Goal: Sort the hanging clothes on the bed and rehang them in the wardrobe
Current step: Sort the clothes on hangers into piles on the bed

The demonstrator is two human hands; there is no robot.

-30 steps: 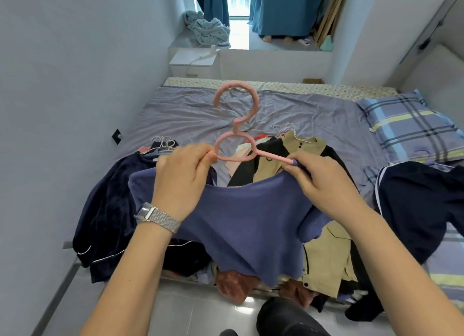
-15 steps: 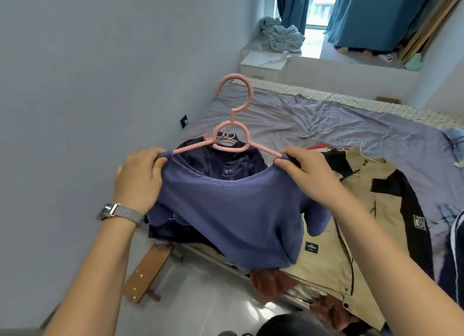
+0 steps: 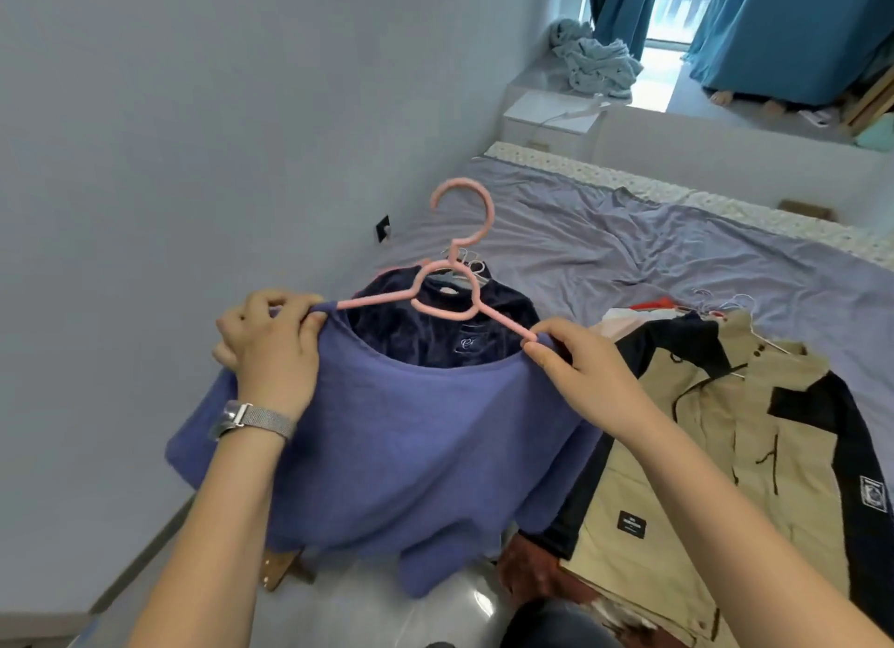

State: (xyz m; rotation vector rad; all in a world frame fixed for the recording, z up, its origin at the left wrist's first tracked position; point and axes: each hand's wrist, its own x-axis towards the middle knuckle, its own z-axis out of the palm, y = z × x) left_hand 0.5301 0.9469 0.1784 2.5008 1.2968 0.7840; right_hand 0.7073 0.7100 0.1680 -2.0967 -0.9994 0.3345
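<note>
Left hand [image 3: 271, 347] grips blue top [image 3: 411, 444] at one shoulder, right hand [image 3: 580, 371] pinches the other; pink hanger [image 3: 459, 304] inside the neck, above the bed [image 3: 629, 260]

Both forearms enter from the bottom edge bare, with no sleeve showing anywhere along them. The left hand [image 3: 271, 342] and the right hand [image 3: 580, 371] wear no gloves, and no rings can be made out on the fingers that show. Just behind the left hand, the wrist carries a wristwatch [image 3: 251, 420] on a silver woven metal mesh band; a polished metal lug or case edge sits at the outer side of the wrist, and the dial itself is turned out of sight. The right wrist is bare. At the bottom edge, below the forearms, a dark rounded shape [image 3: 556, 630] is probably the person's knee in dark trousers.
</note>
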